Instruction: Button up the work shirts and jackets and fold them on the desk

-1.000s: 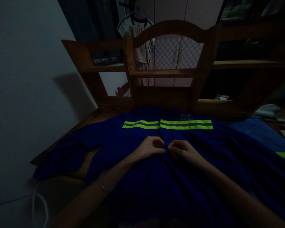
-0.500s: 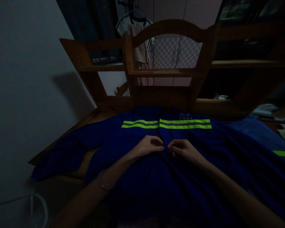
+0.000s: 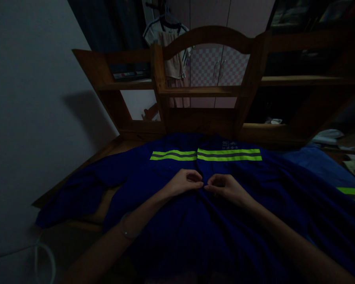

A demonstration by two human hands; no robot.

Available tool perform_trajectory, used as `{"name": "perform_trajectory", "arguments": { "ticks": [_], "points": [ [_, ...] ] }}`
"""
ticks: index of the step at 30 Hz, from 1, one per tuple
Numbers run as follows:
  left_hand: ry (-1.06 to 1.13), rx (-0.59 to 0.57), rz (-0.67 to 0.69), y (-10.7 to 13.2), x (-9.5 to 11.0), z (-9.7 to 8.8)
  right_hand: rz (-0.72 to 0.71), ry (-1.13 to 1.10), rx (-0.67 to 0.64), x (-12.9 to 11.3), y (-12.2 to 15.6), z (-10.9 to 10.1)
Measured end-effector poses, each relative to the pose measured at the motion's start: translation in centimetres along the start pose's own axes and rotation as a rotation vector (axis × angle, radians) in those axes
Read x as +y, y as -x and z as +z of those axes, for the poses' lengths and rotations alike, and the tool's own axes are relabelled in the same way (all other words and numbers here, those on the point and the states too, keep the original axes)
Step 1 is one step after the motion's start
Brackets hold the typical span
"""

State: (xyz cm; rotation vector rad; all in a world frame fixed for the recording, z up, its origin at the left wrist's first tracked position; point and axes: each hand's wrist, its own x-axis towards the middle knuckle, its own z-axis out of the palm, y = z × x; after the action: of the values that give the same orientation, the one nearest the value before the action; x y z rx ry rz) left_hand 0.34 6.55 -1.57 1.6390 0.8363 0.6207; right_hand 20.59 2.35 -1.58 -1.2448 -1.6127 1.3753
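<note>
Pinching the front edge of a blue jacket (image 3: 171,227), the left hand (image 3: 182,182) has thumb and forefinger drawn nearly together, its palm hollow. Just beside it, the right hand (image 3: 229,188) also nips the cloth, fingertips closed; what lies between the tips is too dark to make out. The jacket spreads flat under and around both hands, one sleeve reaching out on each side. Just beyond them run lime reflective bands (image 3: 229,155); farther past stands a wooden shelf unit (image 3: 201,92).
</note>
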Motion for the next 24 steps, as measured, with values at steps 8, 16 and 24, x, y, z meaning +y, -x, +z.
{"name": "perform_trajectory", "arguments": {
  "ticks": [8,16,24],
  "points": [
    [-0.529,0.024,0.470,1.1,1.8,0.0,0.010,-0.022,-0.001,0.0,0.2,-0.1],
    [-0.783,0.042,0.461,1.3,1.8,-0.6,0.018,-0.003,0.005,-0.8,0.5,-0.2],
    [-0.640,0.098,0.424,1.3,2.0,-0.2,0.039,0.014,0.009,-0.9,0.4,-0.2]
  ]
}}
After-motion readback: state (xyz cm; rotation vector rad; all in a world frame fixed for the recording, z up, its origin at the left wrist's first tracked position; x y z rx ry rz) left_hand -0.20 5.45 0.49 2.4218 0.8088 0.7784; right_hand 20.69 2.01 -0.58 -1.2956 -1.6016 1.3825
